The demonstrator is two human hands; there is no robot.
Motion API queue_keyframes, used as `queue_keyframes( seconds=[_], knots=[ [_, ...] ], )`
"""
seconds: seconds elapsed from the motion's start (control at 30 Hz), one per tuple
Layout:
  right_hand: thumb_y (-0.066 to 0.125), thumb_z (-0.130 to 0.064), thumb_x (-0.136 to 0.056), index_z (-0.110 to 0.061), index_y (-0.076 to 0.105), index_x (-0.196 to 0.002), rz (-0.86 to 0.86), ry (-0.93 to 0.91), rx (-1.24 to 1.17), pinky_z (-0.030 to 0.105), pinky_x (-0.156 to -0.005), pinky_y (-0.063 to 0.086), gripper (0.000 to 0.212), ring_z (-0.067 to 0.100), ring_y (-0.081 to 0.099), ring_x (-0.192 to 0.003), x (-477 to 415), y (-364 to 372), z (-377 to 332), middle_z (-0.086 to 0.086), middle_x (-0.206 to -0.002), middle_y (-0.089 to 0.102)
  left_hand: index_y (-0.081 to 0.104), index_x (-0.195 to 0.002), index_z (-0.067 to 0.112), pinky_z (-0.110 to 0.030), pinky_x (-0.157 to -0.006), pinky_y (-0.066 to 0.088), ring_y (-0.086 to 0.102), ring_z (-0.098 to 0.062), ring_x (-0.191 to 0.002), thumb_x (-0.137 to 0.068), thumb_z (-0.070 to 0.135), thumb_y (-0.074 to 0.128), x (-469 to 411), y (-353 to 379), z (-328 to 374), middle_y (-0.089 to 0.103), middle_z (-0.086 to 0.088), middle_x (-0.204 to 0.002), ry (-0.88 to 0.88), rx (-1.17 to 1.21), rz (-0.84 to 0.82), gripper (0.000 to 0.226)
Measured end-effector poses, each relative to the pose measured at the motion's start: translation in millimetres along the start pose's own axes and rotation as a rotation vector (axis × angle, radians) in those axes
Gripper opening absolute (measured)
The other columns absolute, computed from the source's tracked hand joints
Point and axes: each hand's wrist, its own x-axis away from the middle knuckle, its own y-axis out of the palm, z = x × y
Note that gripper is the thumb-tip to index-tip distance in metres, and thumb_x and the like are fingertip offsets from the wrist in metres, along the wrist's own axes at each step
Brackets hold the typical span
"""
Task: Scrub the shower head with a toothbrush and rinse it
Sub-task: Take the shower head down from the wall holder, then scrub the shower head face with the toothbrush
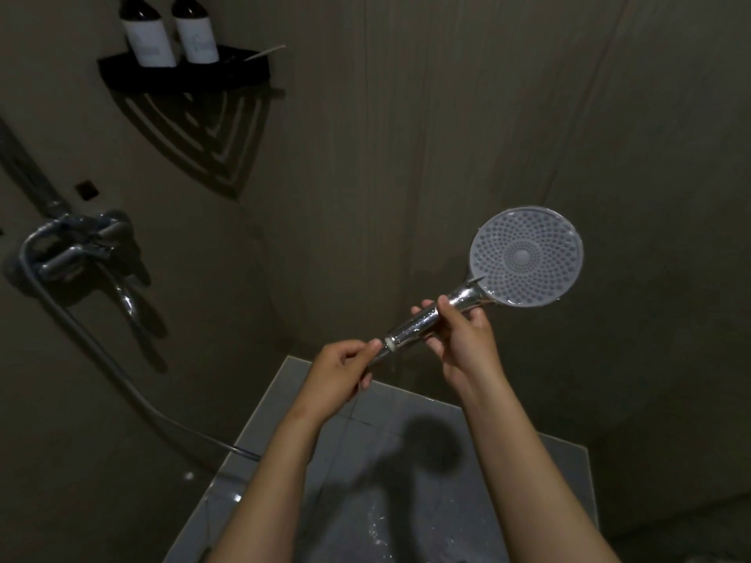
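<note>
Looking down from the head camera, a round shower head with a pale grey, dotted nozzle face and a shiny chrome handle point(527, 257) is held up in front of a dull brown-grey wall, right of centre. Its face is turned toward the camera, and its handle slants down and to the left.

The right grip point(463, 343) is wrapped round the middle of the chrome handle, thumb on top and fingers curled beneath. The left grip point(341, 371) pinches the narrow chrome fitting point(380, 353) at the handle's lower end, just below a pale ring, with its fingers curled round the fitting. Both forearms come up from the bottom edge of the view.

Below the hands lies a grey tiled floor point(508, 501) with wet glints, and the shower head's dark shadow falls on it.

On the left wall sits a chrome mixer tap point(73, 245). A grey flexible hose point(101, 351) loops down from it and runs toward the left forearm, where it passes out of sight.

High on the left, a black corner shelf point(183, 73) carries two dark bottles with white labels point(170, 38), standing side by side. A thin pale stick point(264, 54) lies at the shelf's right end, too small to identify.
</note>
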Motion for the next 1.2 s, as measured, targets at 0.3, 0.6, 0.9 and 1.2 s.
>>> queue_keyframes(
  seconds=[0.3,0.6,0.9,1.2],
  knots=[
    [0.052,-0.007,-0.094,-0.015,0.047,-0.105,0.018,0.007,-0.006,0.033,-0.067,0.059,0.014,0.02,0.069,-0.08,0.2,-2.2,-1.0,0.01,-0.093,0.065,0.065,-0.084,0.004,-0.02,-0.038,0.039,0.047,-0.01,-0.043,-0.071,0.004,0.078,2.9,-3.8,-1.9,0.064,-0.002,-0.071,0.115,0.042,0.116,0.019],
    [0.051,-0.006,-0.094,-0.013,0.046,-0.107,0.053,-0.038,-0.043,0.033,-0.067,0.059,0.016,0.022,0.067,-0.084,-0.1,-5.7,-9.0,0.011,-0.093,0.063,0.062,-0.064,0.014,-0.017,-0.041,0.033,0.039,-0.006,-0.035,-0.094,0.023,0.052,5.1,-10.3,-12.4,0.055,0.004,-0.046,0.056,0.005,0.125,0.033],
    [0.048,-0.006,-0.095,-0.017,0.046,-0.099,0.123,-0.169,-0.109,0.033,-0.074,0.056,0.012,0.021,0.065,-0.084,-3.2,-20.9,-44.2,0.008,-0.09,0.061,0.063,-0.069,0.01,-0.012,-0.037,0.027,0.035,-0.002,-0.035,-0.098,0.029,0.044,-0.9,-41.4,-27.7,0.048,0.006,-0.043,0.036,0.068,0.35,0.039],
    [0.048,-0.005,-0.095,-0.018,0.046,-0.093,0.117,-0.202,-0.016,0.031,-0.072,0.058,0.014,0.021,0.066,-0.084,-4.8,-17.4,-40.2,0.01,-0.093,0.062,0.061,-0.07,0.01,-0.012,-0.038,0.027,0.035,-0.002,-0.037,-0.098,0.025,0.045,-1.3,-36.3,-22.8,0.046,0.007,-0.045,0.072,0.072,0.319,0.035]
  ],
)
